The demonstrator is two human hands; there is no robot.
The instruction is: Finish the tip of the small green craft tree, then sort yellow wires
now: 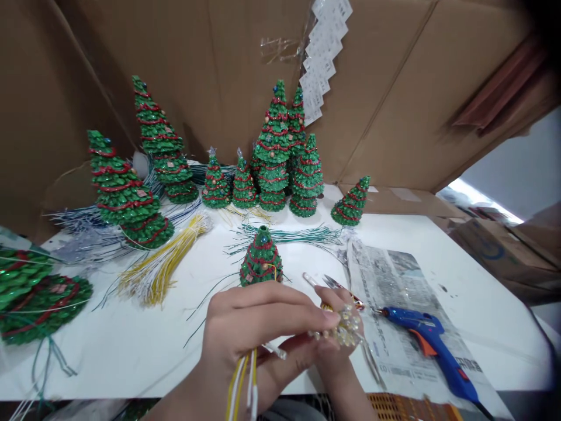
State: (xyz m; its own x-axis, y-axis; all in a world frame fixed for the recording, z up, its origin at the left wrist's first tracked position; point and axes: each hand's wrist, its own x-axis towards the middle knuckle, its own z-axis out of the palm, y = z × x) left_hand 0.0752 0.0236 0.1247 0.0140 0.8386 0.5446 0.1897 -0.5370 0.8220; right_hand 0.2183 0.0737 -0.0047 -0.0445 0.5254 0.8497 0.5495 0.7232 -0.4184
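My left hand (254,327) is closed around a bunch of yellow and white wires (242,383) that hang down below the fist. My right hand (335,339) sits under and beside it, its fingers pinched on a small cluster of clear beads (344,327) at the wires' upper end. Both hands meet over the near edge of the white table (131,345). Just beyond them stands a small green cone tree (260,257) with red garland and a blue top bead.
A blue glue gun (432,345) lies on a newspaper (394,280) at the right, scissors (339,287) beside it. Several finished green trees (274,152) stand along the cardboard wall. Yellow wire bundle (162,263), green wires (298,235) and more trees (35,292) lie left.
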